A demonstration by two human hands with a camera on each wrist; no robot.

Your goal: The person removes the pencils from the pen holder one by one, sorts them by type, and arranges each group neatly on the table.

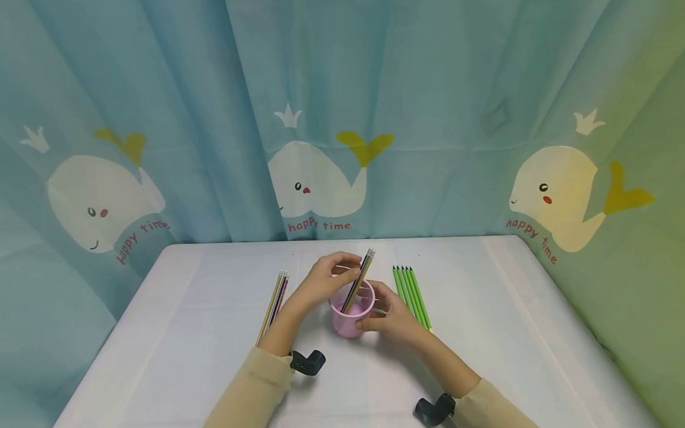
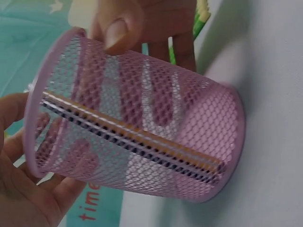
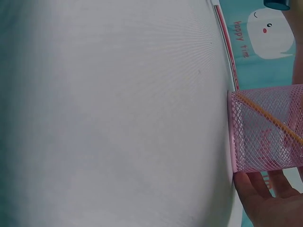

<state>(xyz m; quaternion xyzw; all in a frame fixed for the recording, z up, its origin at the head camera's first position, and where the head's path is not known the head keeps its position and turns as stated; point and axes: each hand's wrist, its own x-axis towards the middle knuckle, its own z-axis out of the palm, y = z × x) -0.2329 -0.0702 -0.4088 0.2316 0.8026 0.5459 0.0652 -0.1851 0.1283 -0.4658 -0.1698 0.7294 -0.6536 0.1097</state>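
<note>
A pink mesh pencil cup (image 1: pixel 346 327) stands tilted, two pencils (image 2: pixel 137 139), one gold and one dark-striped, leaning inside it with their lower ends at its base. My right hand (image 1: pixel 399 319) grips the cup from the right, thumb on the near side and fingers round the far side. At the rim, my left hand (image 1: pixel 325 281) has its fingers and thumb spread apart, loosely bent, the tips close beside the upper part of the pencils. The left wrist view shows part of the left hand (image 2: pixel 28 189) behind the mesh.
Left of the cup lie several pencils (image 1: pixel 274 304), gold, dark and red-striped, partly covered by the left forearm. Several green pencils (image 1: pixel 412 293) with dark tips lie side by side on the right. Behind the white table (image 1: pixel 181 295) hangs a blue curtain (image 1: pixel 440 78) with whale prints.
</note>
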